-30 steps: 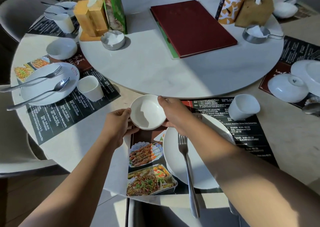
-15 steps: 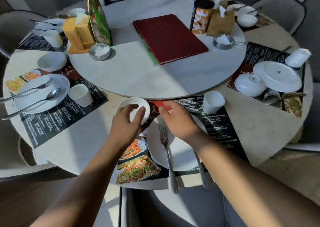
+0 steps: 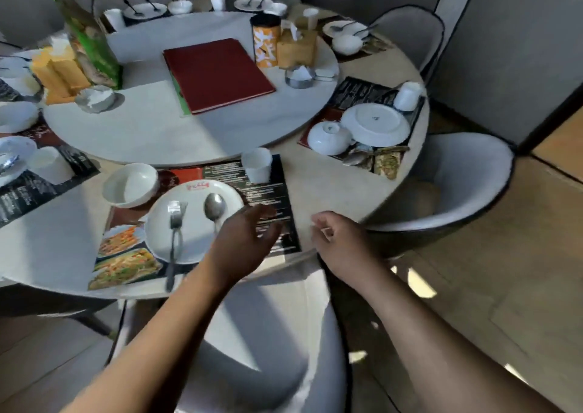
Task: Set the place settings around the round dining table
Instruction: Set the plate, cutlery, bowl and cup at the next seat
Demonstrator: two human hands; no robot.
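Observation:
On the round table's near edge lies a dark menu placemat [image 3: 271,188] with a white plate [image 3: 192,223] bearing a fork [image 3: 174,239] and a spoon [image 3: 215,207]. A white bowl [image 3: 131,184] stands upright at the plate's upper left, a white cup [image 3: 257,164] at its upper right. My left hand [image 3: 244,239] hovers over the plate's right rim, fingers loose, holding nothing. My right hand [image 3: 337,239] hangs above the table edge, fingers loosely curled and empty. To the right, another setting has an upside-down plate [image 3: 375,125] and an upside-down bowl [image 3: 328,137].
A raised turntable [image 3: 151,135] carries a red menu book [image 3: 217,75], tissue holders, a canister [image 3: 266,44] and small metal dishes. Grey chairs ring the table, one [image 3: 454,185] at right and one [image 3: 268,333] just below my hands. Further settings line the far and left edges.
Both hands let go of the white bowl, which now stands left of the plate, and drew back to the right. The spoon on the plate is uncovered. The view swung right.

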